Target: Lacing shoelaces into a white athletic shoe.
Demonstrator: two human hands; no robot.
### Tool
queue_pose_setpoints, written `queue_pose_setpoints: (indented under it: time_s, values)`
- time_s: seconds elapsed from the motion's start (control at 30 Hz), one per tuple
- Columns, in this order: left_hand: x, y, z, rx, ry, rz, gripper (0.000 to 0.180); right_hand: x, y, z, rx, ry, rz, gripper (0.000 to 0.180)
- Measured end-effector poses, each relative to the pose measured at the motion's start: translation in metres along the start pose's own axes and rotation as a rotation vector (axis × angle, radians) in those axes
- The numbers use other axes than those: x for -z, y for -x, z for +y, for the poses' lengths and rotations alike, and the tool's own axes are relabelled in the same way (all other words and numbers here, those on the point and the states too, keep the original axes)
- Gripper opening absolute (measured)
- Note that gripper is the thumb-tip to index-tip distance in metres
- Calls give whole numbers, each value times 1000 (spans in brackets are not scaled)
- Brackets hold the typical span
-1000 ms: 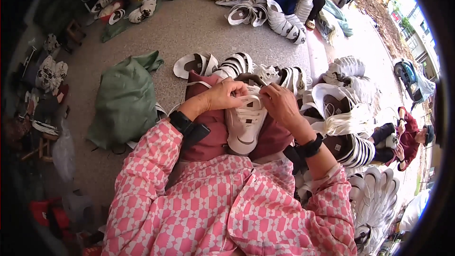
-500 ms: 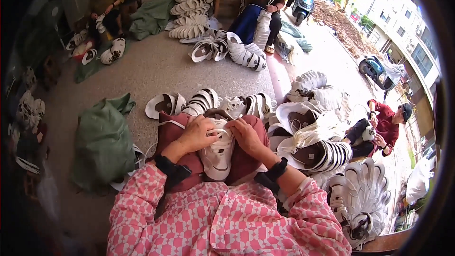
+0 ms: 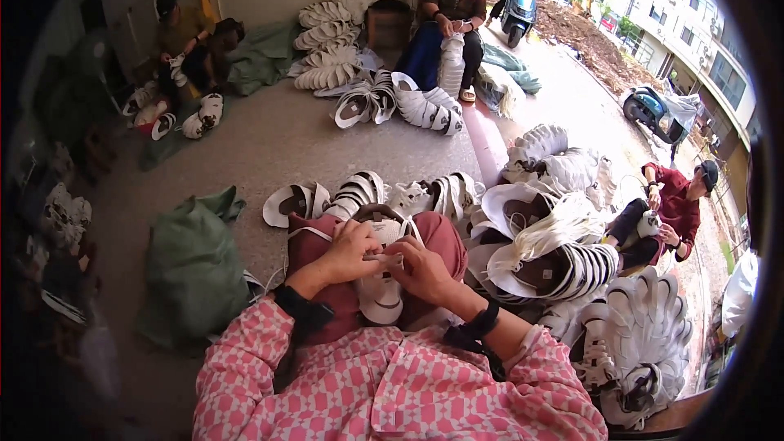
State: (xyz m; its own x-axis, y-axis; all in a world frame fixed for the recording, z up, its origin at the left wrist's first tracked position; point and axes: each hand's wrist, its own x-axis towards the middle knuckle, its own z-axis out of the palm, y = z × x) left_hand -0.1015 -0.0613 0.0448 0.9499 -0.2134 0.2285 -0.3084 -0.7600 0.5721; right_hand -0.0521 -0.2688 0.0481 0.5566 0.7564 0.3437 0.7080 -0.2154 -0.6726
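Note:
In my lap lies a white shoe upper [image 3: 380, 304], its rounded toe toward me and its dark-lined collar [image 3: 377, 212] away from me. My left hand [image 3: 351, 251] rests over its left side, fingers closed at the lacing. From the right, my right hand [image 3: 420, 268] meets it there in a pinch. Both seem to grip the shoelace, though the fingers hide most of the pinched part. One white lace [image 3: 312, 233] trails from beside my left hand over my left thigh.
Rows of nested white shoe uppers [image 3: 359, 194] lie beyond my knees. More piles [image 3: 555, 265], with a bundle of white laces [image 3: 563, 230], stand at my right. A green sack [image 3: 192, 265] sits at my left. Several other people work around the floor, one close by on the right [image 3: 678, 208].
My hands have come closer together over the shoe's lacing, the right one moving nearer to me. The view has shifted slightly. The person at the far centre has lowered a raised arm.

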Motion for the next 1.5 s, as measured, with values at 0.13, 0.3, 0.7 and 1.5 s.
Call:
queue_pose_setpoints:
  time_s: [0.13,0.3,0.7,1.5]
  values:
    - [0,4,1,-46,68,35,33,3,-4,3,-79,-59,54,16]
    - [16,9,15,-64,108,-126,29,3,-5,-3,-30,-294,38,16]
    - [75,37,58,-14,998,-155,31,28,-8,4,-277,-580,387,19]
    - [173,205,-4,-319,1676,1056,15,145,132,145,-489,-1025,1051,29]
